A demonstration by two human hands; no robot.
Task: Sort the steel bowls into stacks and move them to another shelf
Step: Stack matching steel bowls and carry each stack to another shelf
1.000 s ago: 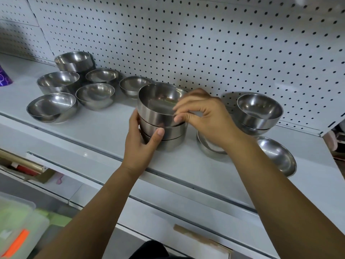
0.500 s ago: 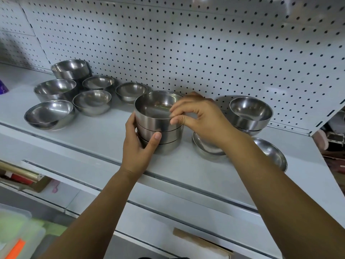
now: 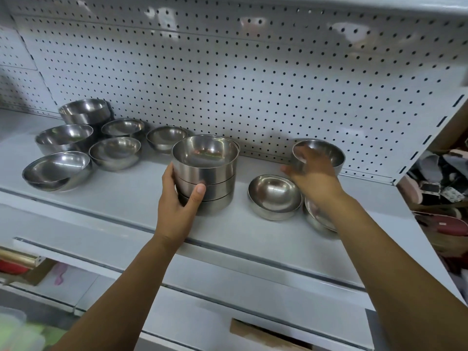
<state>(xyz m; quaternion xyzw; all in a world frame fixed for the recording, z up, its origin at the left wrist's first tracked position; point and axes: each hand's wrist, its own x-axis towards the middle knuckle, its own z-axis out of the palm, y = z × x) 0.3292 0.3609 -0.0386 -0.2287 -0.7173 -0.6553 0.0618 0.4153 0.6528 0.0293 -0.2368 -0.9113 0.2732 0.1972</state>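
head view: stack of three straight-walled steel bowls (image 3: 206, 173) sits mid-shelf (image 3: 126, 198), close to the pegboard back panel (image 3: 228, 72); left hand (image 3: 179, 198) grips the stack from its left side, thumb (image 3: 198, 192) pressed across the front of the lower two bowls, remaining fingers wrapped behind, out of sight; stack upright, top bowl seated level.

right hand (image 3: 311, 171) is on the round bowl at back right (image 3: 326, 154), which stands against the panel; fingers spread wide and laid on its near wall and rim, thumb sticking out to the left, not curled round it.

shallow round bowl (image 3: 274, 196) sits between stack and right wrist, apart from the stack; another bowl (image 3: 316, 219) is partly hidden under the right forearm, just beside the shallow one.

left end of shelf: loose cluster of round bowls (image 3: 115, 153), packed near each other; the frontmost pair (image 3: 57, 171) is nested and tilted; one bowl (image 3: 167, 138) sits just behind the stack's left edge.

lower shelf below holds a cardboard piece (image 3: 266, 335).
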